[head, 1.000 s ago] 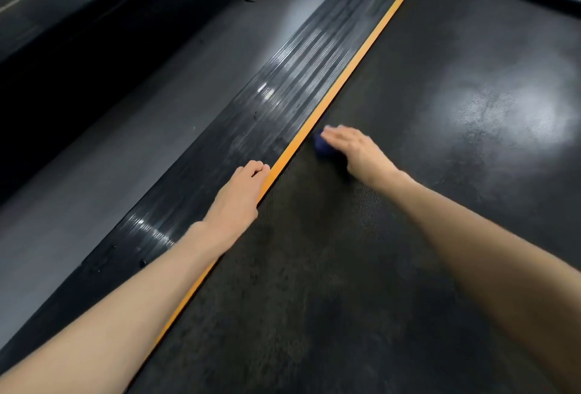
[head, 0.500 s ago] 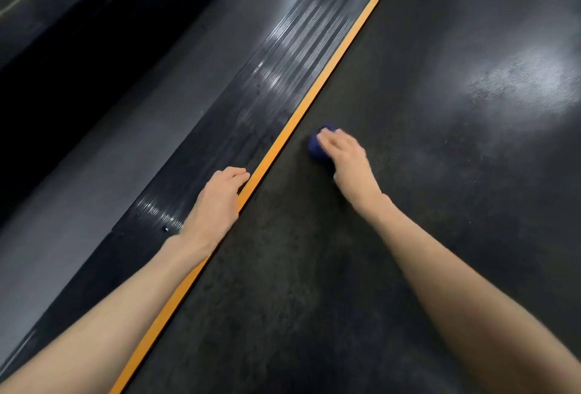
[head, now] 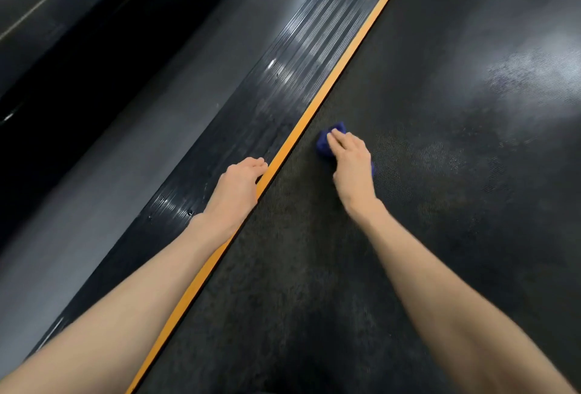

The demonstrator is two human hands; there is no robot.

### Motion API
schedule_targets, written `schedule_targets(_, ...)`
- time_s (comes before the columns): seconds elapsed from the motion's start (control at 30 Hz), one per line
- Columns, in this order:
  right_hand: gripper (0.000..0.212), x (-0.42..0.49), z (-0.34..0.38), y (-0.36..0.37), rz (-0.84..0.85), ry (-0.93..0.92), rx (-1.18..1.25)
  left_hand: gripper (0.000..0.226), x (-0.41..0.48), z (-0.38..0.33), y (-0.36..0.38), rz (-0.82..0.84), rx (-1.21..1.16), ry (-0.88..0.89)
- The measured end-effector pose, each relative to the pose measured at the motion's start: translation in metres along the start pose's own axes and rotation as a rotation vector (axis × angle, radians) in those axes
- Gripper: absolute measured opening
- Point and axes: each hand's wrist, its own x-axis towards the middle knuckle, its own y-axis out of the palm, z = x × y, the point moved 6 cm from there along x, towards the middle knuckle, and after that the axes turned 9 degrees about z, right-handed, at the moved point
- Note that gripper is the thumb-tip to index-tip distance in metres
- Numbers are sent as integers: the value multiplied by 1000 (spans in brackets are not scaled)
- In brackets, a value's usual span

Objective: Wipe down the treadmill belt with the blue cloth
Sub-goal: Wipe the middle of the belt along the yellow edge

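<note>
The black textured treadmill belt (head: 440, 189) fills the right half of the view. A small bunched blue cloth (head: 323, 143) lies on the belt close to its left edge. My right hand (head: 352, 160) lies on top of the cloth and presses it down with fingers stretched forward; blue shows past the fingertips and at the hand's right side. My left hand (head: 237, 187) rests on the ribbed side rail (head: 283, 94), fingertips at the orange strip (head: 345, 50), holding nothing.
The orange strip runs diagonally between the rail and the belt. Grey floor (head: 125, 148) lies left of the rail, and a dark neighbouring machine (head: 63, 31) stands beyond it at the upper left.
My right hand and the cloth have slid a little away from the orange strip onto the belt. The view has moved forward along the belt. My left hand stays on the rail.
</note>
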Motion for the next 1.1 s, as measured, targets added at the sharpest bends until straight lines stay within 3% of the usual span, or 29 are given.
schedule_targets(0.03, 42, -10, 16, 10, 48, 16, -13, 49, 1, -1, 0, 4, 12, -3)
schedule_targets(0.07, 37, -29, 40, 24, 115, -84, -63, 47, 1, -2, -1, 6, 19, -8)
schedule_targets(0.17, 42, -117, 87, 58, 297, -605, -99, 44, -1, -5, -3, -10, 26, -15)
schedule_targets(0.23, 42, -123, 74, 46, 328, -786, -99, 44, -5, -8, -3, -2, 32, -21)
schedule_targets(0.3, 39, -82, 40, 23, 202, -691, -87, 49, -10, -11, 0, 15, 44, -18)
schedule_targets(0.4, 45, -20, -17, -13, -16, -37, -8, 52, -11, -13, 1, 37, 48, -10)
schedule_targets(0.47, 46, -35, 3, 3, 40, 135, 24, 51, -7, -13, -1, 46, 57, -21)
schedule_targets(0.5, 38, -55, 28, 13, 112, 69, 23, 51, -7, -14, -3, 49, 63, -28)
schedule_targets(0.57, 41, -115, 74, 41, 239, -319, 37, 48, -7, -17, -3, 52, 87, -43)
schedule_targets(0.67, 43, -140, 67, 50, 299, -820, -49, 47, -12, -23, 0, 61, 131, -50)
schedule_targets(0.73, 41, -101, 34, 38, 198, -785, -67, 46, -12, -23, -1, 57, 135, -49)
schedule_targets(0.77, 37, -77, 14, 24, 92, -622, -63, 45, -12, -21, -1, 53, 131, -47)
schedule_targets(0.87, 65, -31, -50, -8, -59, 87, 161, 38, -10, -20, 1, 57, 122, -38)
schedule_targets(0.9, 64, -33, -47, -11, -99, 226, 238, 35, -9, -20, 0, 54, 120, -41)
schedule_targets(0.93, 60, -38, -28, -10, -129, 227, 266, 32, -9, -21, 0, 50, 119, -50)
schedule_targets(0.97, 58, -48, 1, -3, -116, 116, 246, 32, -8, -21, 0, 46, 126, -61)
schedule_targets(1.1, 59, -123, 79, 47, 273, -511, 30, 36, -8, -27, 0, 28, 186, -92)
